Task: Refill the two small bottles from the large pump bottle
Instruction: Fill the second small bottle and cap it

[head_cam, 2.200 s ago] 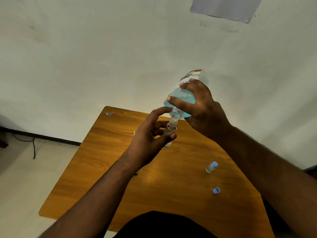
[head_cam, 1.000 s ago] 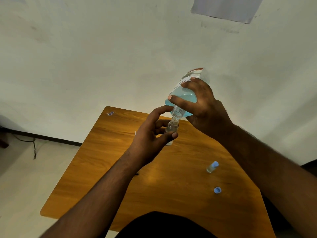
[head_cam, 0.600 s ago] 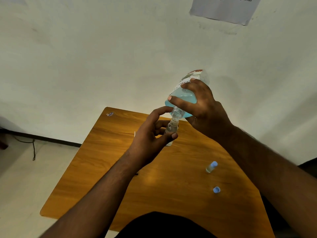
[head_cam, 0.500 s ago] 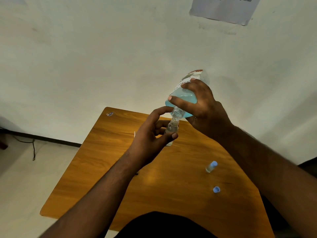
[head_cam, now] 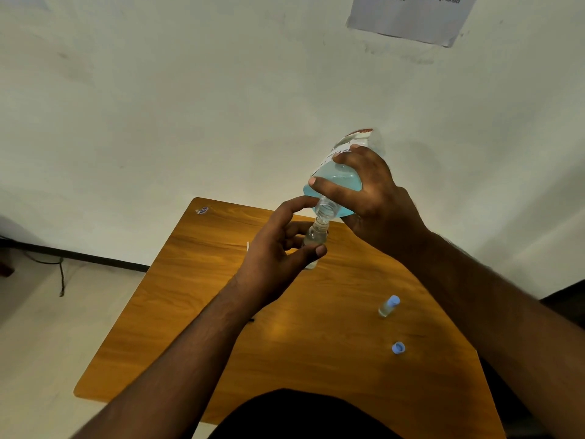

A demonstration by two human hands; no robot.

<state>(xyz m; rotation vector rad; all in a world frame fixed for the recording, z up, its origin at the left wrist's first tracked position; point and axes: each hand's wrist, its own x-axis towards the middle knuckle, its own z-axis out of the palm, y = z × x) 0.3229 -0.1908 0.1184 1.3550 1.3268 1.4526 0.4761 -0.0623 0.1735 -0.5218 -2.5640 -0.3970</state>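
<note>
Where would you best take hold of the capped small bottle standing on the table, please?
Pinch the capped bottle round its clear body just under the blue cap, coming from above and the right. It stands upright and alone on the table, and the loose cap lies apart, nearer the person, so the fingers have room.

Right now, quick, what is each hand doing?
Left hand: holding the small bottle.
Right hand: holding the tipped large bottle.

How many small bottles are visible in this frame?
2. One small bottle is held in the left hand under the large bottle; the other, blue-capped, stands on the table to the right.
</note>
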